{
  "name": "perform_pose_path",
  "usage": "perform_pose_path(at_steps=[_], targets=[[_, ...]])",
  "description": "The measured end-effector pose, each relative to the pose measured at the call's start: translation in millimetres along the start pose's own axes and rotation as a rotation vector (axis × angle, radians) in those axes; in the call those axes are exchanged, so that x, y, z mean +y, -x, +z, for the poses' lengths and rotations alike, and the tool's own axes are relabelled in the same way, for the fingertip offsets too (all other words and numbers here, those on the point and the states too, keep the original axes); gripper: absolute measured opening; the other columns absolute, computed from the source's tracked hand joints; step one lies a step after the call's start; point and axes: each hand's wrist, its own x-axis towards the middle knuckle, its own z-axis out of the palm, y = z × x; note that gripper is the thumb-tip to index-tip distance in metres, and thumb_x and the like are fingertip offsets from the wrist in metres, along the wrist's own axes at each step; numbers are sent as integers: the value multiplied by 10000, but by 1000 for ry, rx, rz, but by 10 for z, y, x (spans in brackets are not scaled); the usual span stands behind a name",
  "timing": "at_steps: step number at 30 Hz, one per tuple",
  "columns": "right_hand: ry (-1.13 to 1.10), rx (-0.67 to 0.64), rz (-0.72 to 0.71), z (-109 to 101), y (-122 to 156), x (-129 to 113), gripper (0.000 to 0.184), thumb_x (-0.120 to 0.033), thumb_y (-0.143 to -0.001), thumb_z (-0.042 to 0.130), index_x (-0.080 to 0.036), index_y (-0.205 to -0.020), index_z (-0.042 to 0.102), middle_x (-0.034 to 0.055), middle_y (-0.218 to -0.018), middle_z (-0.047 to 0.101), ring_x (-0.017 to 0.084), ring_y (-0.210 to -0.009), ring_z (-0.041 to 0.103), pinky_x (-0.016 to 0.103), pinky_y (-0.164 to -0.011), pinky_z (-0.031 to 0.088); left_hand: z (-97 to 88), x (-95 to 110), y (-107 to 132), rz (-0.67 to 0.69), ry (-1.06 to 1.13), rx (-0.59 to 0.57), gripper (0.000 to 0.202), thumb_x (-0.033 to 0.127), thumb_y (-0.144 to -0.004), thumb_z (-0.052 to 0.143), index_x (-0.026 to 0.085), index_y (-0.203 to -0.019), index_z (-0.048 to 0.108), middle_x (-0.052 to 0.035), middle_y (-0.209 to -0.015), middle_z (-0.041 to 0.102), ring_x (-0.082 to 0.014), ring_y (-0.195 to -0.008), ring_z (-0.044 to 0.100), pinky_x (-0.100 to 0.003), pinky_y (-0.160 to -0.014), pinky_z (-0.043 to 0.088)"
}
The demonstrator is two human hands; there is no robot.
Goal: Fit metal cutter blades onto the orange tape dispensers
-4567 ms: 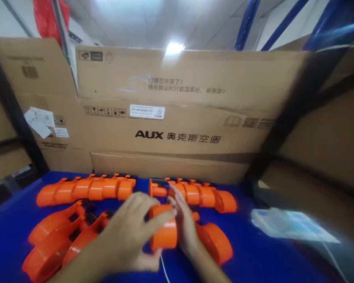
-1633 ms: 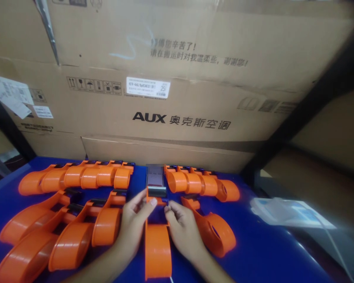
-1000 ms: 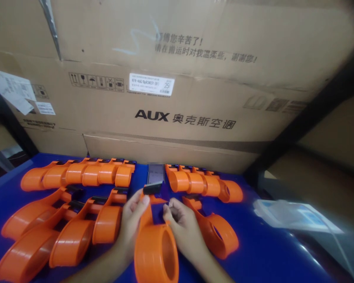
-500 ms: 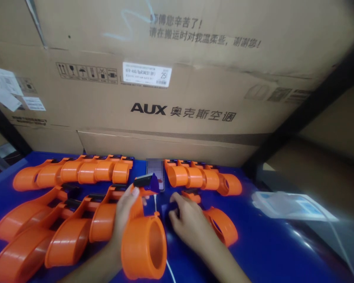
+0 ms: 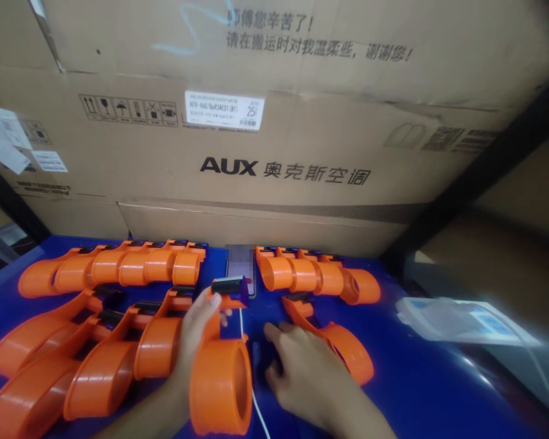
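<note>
In my left hand (image 5: 204, 320) is an orange tape dispenser (image 5: 222, 384), gripped by its narrow upper part. Its black roller and jagged edge point up, and its wide round hub hangs down toward me. My right hand (image 5: 306, 369) is low over the blue tabletop, right of this dispenser, thumb and index finger apart. Nothing shows clearly in it, though the space under its palm is dark. Just beyond the right hand lies another orange dispenser (image 5: 348, 350), partly hidden by the hand.
Orange dispensers stand in rows at left (image 5: 103, 378), back left (image 5: 135, 268) and back right (image 5: 304, 274). A phone (image 5: 241, 265) with a white cable (image 5: 258, 411) lies in the middle. A large cardboard box (image 5: 279, 213) walls off the back. A white-and-blue packet (image 5: 462, 320) lies at right.
My right hand has moved slightly down and its fingers have spread; the dark blue piece at its fingertips no longer shows there. The dispenser in my left hand has turned slightly.
</note>
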Motion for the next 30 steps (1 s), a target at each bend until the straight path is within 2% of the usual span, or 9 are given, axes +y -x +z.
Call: perform_pose_path(at_steps=[6,10,13,15,18,21,25,28,30], targets=[[15,40,-21,19,54,35,520,-96,-673,605,-175,-1185,647,149,-1028,713,309,-873,698,374,-696,510,2,-8,-45,83,-50,-19,418,473,-666,878,181,-912,707,-11,-714,702,-147,-618,636,-228,-568,505],[9,77,-23,-19,16,-4,415,-92,-708,600,-176,-1109,667,157,-1070,690,313,-873,701,388,-682,543,66,7,46,108,-24,21,423,445,-695,864,190,-986,694,-13,-769,700,-151,-647,645,-247,-615,521],[-125,222,-60,-50,-22,-64,314,-170,-880,551,-188,-1178,650,137,-1108,700,300,-946,712,413,-766,572,104,-8,103,112,-20,3,418,411,-706,864,196,-1023,696,-11,-794,696,-141,-667,630,-237,-635,510],[-267,338,-90,-49,-41,-106,316,-274,-976,516,-201,-1266,616,119,-1155,713,279,-1014,710,411,-839,579,112,-38,126,103,-35,-47,417,385,-743,842,201,-1084,688,-2,-777,679,-132,-653,601,-229,-621,492],[-374,438,-101,-3,-67,-149,353,-363,-988,551,-191,-1288,619,114,-1126,741,278,-1034,713,409,-859,588,109,-88,151,87,-66,-118,389,359,-798,796,201,-1130,670,8,-756,652,-119,-624,558,-223,-604,471],[-380,508,-80,74,-99,-154,360,-364,-973,580,-173,-1270,650,119,-1068,761,289,-1001,726,414,-840,597,109,-109,159,77,-107,-171,299,334,-829,750,201,-1081,659,21,-717,633,-108,-574,531,-217,-569,445],[-385,555,-93,162,-137,-129,379,-357,-955,602,-173,-1282,657,103,-1000,774,265,-888,745,374,-766,610,122,-96,140,62,-138,-199,147,320,-848,676,202,-920,627,40,-613,597,-101,-486,507,-214,-508,403],[-414,568,-118,204,-151,-107,376,-299,-936,601,-191,-1293,647,73,-931,773,232,-790,739,344,-713,612,131,-95,129,38,-180,-206,180,361,-852,691,202,-836,607,59,-536,537,-89,-451,467,-205,-492,380],[-445,581,-131,230,-155,-94,368,-247,-923,585,-199,-1282,646,60,-907,767,219,-767,733,333,-706,613,131,-100,128,35,-228,-218,234,407,-846,727,194,-859,631,68,-530,510,-73,-435,425,-193,-467,345]])
